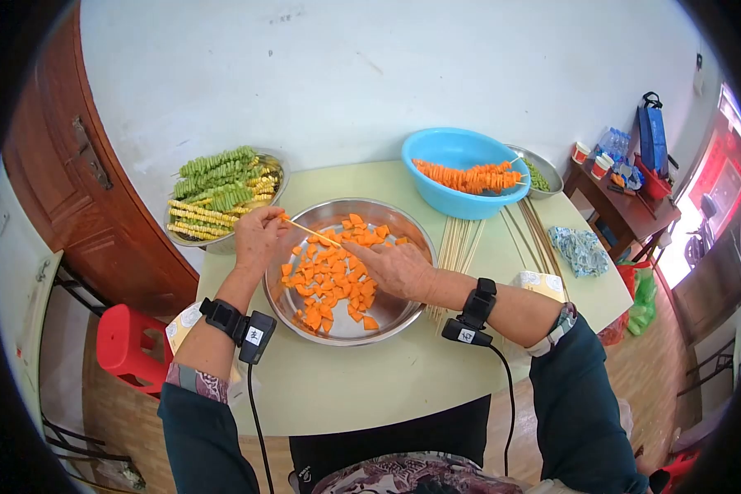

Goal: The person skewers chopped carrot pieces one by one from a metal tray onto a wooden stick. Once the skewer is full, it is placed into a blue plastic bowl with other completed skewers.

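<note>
My right hand [397,270] grips a thin bamboo skewer [314,232] that slants up to the left above a wide steel basin [416,309]. At the skewer's far end, my left hand [258,239] pinches a small orange carrot piece [285,217], its fingers closed around the tip. Whether the skewer passes through that piece is too small to tell. Loose cut carrot pieces [325,284] lie spread over the basin's floor beneath both hands.
At the left, a steel bowl [281,177] holds green and yellow skewers [218,189]. A blue basin [436,198] with carrot skewers [469,176] stands at the back, beside a bowl of green pieces [538,175]. Bare bamboo skewers [461,244] and a patterned cloth bundle [580,251] lie right.
</note>
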Demonstrator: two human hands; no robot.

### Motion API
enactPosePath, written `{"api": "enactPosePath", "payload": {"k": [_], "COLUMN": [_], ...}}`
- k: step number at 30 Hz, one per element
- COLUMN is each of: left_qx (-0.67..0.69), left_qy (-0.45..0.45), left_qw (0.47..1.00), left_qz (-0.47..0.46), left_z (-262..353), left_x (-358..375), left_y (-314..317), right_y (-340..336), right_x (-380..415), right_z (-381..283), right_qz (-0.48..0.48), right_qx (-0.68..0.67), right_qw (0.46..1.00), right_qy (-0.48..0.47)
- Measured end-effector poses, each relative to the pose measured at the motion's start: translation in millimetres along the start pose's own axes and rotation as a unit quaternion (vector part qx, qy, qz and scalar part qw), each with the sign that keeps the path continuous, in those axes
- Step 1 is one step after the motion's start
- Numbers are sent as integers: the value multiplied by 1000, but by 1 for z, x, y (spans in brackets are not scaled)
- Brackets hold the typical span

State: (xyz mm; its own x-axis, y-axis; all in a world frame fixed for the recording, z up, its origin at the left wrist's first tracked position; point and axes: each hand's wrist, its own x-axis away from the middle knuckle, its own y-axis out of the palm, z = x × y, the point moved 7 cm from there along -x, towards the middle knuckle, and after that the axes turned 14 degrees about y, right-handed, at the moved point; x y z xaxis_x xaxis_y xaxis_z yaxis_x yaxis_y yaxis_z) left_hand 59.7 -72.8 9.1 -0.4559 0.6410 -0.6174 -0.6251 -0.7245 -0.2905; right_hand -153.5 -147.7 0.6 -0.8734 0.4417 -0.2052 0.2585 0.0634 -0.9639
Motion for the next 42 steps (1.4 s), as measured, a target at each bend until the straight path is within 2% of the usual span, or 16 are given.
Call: {"api": "enactPosePath", "payload": {"k": [6,18,21,23,26,29,31,32,33,34,35,36,37,38,41,42], "left_qx": [-3,-51,-107,-201,-198,-222,-223,-224,-224,-168,-110,-110,-48,15,32,32], "left_qy": [-13,38,97,169,146,170,175,179,179,150,120,120,65,10,-21,-23], "left_qw": [1000,998,990,965,969,960,959,957,957,974,987,987,997,999,999,999], "left_qz": [-3,-9,-9,-24,-19,-20,-25,-30,-31,-12,6,7,18,30,17,17], "left_z": [-2,0,1,7,16,21,27,30,28,22,16,19,17,12,7,8], "left_x": [1,1,1,1,4,5,5,5,5,4,4,3,2,3,4,4], "left_y": [1,2,2,2,3,4,4,5,6,4,2,3,2,2,4,5], "right_y": [-1,-3,-2,-2,-2,-2,6,12,12,10,10,11,16,15,19,11], "right_x": [1,1,1,2,2,1,-3,-6,-7,-8,-8,-9,-7,-6,-6,-6], "right_z": [-1,-2,-2,-3,-3,-2,4,8,8,9,13,16,17,16,17,13], "right_qz": [2,-6,-11,-11,-12,-4,-37,-37,-54,-69,-70,-139,-208,-208,-186,-74], "right_qx": [6,13,20,23,28,25,-70,-70,-218,-360,-360,-408,-451,-451,-425,-309], "right_qw": [1000,1000,1000,1000,1000,1000,997,997,974,930,930,902,864,864,881,948], "right_qy": [-2,-6,-4,-4,0,-3,3,3,-16,-35,-34,25,85,85,88,11]}}
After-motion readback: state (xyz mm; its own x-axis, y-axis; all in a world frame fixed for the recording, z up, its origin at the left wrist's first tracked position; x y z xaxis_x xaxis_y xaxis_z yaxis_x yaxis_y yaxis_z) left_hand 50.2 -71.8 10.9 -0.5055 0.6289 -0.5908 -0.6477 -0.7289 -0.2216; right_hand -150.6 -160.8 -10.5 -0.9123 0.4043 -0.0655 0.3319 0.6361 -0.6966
